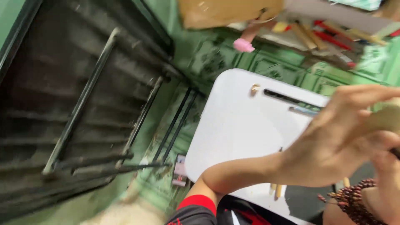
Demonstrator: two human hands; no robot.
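My left hand [337, 137] reaches across from the lower middle to the right edge, fingers curled around a pale, blurred object [385, 117] above a white board [246, 125]. My right hand [387, 183] sits at the lower right corner, mostly cut off, with a brown bead bracelet [352, 200] on its wrist; it touches the same object from below. The board is white with rounded corners, a dark slot [287, 98] near its far edge and a small brass fitting [254, 88]. A few thin wooden sticks [276, 191] lie on it under my left forearm.
A dark metal frame with bars [83, 112] fills the left side. The green patterned floor [233, 58] runs behind the board. Cardboard [225, 12], wooden strips and red sticks [329, 37] lie at the top right. A small pink thing [243, 46] is near them.
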